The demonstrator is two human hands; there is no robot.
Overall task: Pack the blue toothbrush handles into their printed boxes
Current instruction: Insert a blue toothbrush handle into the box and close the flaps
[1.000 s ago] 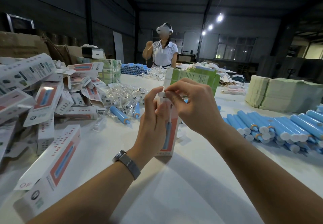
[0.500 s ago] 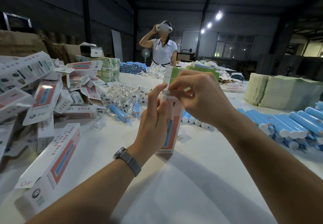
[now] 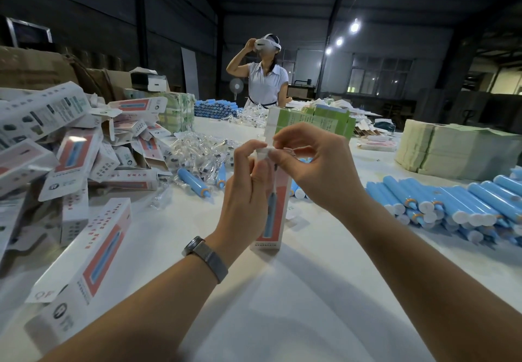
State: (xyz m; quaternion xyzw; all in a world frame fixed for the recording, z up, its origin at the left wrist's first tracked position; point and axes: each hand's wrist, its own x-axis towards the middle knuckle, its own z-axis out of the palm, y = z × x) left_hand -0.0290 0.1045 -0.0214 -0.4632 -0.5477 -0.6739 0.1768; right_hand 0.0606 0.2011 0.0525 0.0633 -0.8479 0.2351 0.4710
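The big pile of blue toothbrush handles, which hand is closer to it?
Right. The right hand is on the same side as the pile of blue handles, though apart from it. The left hand is farther, across the box.

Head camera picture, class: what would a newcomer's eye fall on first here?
First, the two hands at centre: the left hand grips an upright printed box standing on the white table, while the right hand pinches its top flap. Next, the heap of blue toothbrush handles at right and the tumbled pile of boxes at left. Behind stands a person in a white headset.
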